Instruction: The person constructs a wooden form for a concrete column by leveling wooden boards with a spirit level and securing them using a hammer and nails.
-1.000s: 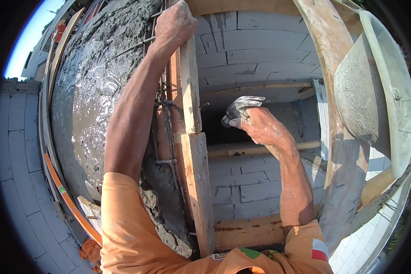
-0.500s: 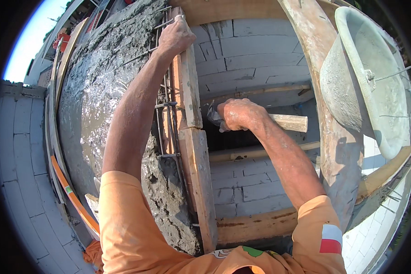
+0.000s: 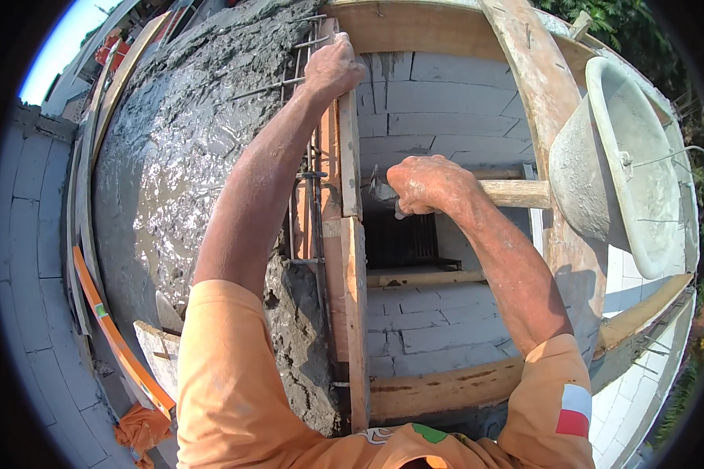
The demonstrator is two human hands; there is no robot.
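My left hand (image 3: 334, 69) is closed around the upper part of a narrow upright-edged board (image 3: 351, 156) along the wet concrete (image 3: 172, 141); whether anything small is between the fingertips is hidden. Rebar (image 3: 311, 203) runs along that board's left side. My right hand (image 3: 430, 186) grips a hammer, its wooden handle (image 3: 516, 193) sticking out to the right and its grey-crusted head (image 3: 379, 186) at the left, close to the board, above a dark opening (image 3: 399, 242) walled with pale blocks (image 3: 446, 94).
A wide plank (image 3: 563, 273) runs along the right, with a grey mortar tub (image 3: 641, 180) beside it. Wooden cross boards (image 3: 446, 387) span the opening. An orange level (image 3: 117, 336), a trowel (image 3: 168, 313) and orange cloth (image 3: 141, 430) lie at the left.
My right hand has turned the hammer so its handle points right, and moved it left toward the board. My left hand stays on the board. The whole view has shifted slightly.
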